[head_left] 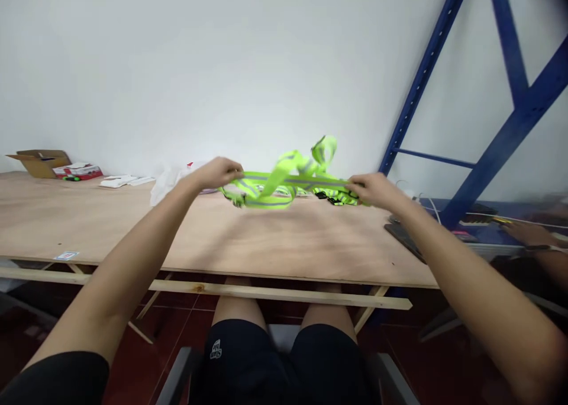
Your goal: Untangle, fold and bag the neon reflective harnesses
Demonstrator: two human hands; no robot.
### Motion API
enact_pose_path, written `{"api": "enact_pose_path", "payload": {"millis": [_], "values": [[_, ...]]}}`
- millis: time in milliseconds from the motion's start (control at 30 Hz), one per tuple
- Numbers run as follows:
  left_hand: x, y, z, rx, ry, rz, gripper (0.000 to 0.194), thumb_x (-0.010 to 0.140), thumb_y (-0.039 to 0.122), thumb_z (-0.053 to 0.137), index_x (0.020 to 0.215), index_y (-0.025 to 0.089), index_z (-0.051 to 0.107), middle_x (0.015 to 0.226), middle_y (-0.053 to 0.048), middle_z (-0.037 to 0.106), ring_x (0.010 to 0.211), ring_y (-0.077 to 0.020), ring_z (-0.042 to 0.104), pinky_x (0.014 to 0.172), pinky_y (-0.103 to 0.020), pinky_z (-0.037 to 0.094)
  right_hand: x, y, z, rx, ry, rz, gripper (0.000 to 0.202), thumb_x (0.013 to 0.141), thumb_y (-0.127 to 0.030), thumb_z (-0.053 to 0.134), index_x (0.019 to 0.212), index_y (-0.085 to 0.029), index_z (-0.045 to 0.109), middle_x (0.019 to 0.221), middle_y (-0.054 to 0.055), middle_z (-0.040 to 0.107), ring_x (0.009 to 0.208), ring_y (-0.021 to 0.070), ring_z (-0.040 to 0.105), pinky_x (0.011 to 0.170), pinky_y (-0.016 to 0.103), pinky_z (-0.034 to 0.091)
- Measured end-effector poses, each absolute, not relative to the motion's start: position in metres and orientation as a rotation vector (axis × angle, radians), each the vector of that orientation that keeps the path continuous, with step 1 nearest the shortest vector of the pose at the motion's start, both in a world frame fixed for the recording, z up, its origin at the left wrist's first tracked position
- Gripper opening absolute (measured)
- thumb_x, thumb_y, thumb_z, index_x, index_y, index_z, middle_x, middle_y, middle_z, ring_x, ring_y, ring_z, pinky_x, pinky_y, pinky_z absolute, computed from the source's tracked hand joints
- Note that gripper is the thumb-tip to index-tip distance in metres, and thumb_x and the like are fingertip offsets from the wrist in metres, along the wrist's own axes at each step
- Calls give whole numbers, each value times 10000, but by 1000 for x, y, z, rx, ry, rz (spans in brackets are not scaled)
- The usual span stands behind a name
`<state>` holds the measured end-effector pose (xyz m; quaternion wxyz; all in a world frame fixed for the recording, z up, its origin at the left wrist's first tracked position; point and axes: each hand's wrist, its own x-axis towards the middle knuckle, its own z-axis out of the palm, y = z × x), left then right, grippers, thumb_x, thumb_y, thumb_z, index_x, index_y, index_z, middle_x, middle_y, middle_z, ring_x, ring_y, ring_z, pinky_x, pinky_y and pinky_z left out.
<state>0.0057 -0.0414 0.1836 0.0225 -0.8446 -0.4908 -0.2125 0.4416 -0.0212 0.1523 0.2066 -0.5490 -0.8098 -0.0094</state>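
Note:
A neon yellow-green reflective vest (317, 181) made of straps with silver-grey stripes is stretched out above the table. My left hand (222, 173) pinches one end of a strap, and my right hand (371, 190) grips the other end. Between them the band is taut. Loose loops of the vest fly up and hang down around it, smeared by motion. Behind my right hand, a pile of similar green straps (341, 198) with black buckles lies on the table, partly covered by the held vest.
The wooden table (284, 245) stands against a white wall. An open cardboard box (42, 163), a red-and-white box (80, 171) and white plastic bags (166, 183) are on the left. A dark flat object (403, 239) lies right, near a blue metal frame (470, 174) and another person's hand (530, 233).

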Motion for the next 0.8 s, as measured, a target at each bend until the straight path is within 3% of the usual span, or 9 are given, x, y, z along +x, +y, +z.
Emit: {"api": "enact_pose_path", "payload": {"millis": [267, 400, 567, 700, 800], "values": [[15, -23, 138, -2654, -1497, -672, 349, 868, 443, 458, 806, 187, 688, 648, -15, 604, 606, -159, 489, 592, -252, 341, 440, -1, 109, -1468, -2306, -111, 307, 937, -342, 453, 873, -194, 715, 815, 47, 751, 651, 178, 675, 608, 264, 407], [20, -16, 158, -2657, -1487, -625, 304, 846, 397, 487, 797, 181, 695, 674, -24, 640, 625, -160, 516, 619, -252, 355, 437, 8, 126, -1550, -2314, -230, 272, 900, -315, 508, 838, -195, 744, 868, 76, 764, 754, 217, 669, 625, 278, 399], [14, -15, 184, -2381, -1476, -1041, 327, 888, 389, 485, 901, 156, 713, 677, -22, 622, 598, -146, 480, 598, -260, 328, 432, 11, 152, -1463, -2034, -433, 358, 968, -317, 415, 1038, -178, 737, 916, 95, 765, 797, 226, 676, 666, 287, 417], [11, -16, 152, -2503, -1559, -587, 226, 857, 324, 536, 841, 199, 724, 656, -15, 650, 593, -161, 521, 608, -251, 326, 424, -1, 124, -1699, -2329, -552, 302, 975, -335, 459, 1024, -214, 732, 925, 107, 766, 822, 250, 684, 658, 296, 399], [17, -15, 118, -2407, -1605, -315, 265, 910, 303, 469, 912, 233, 724, 724, -43, 695, 629, -191, 574, 593, -253, 314, 414, -8, 94, -1816, -2432, -659, 297, 983, -256, 428, 1067, -180, 703, 963, 148, 758, 849, 270, 698, 655, 303, 394]]}}
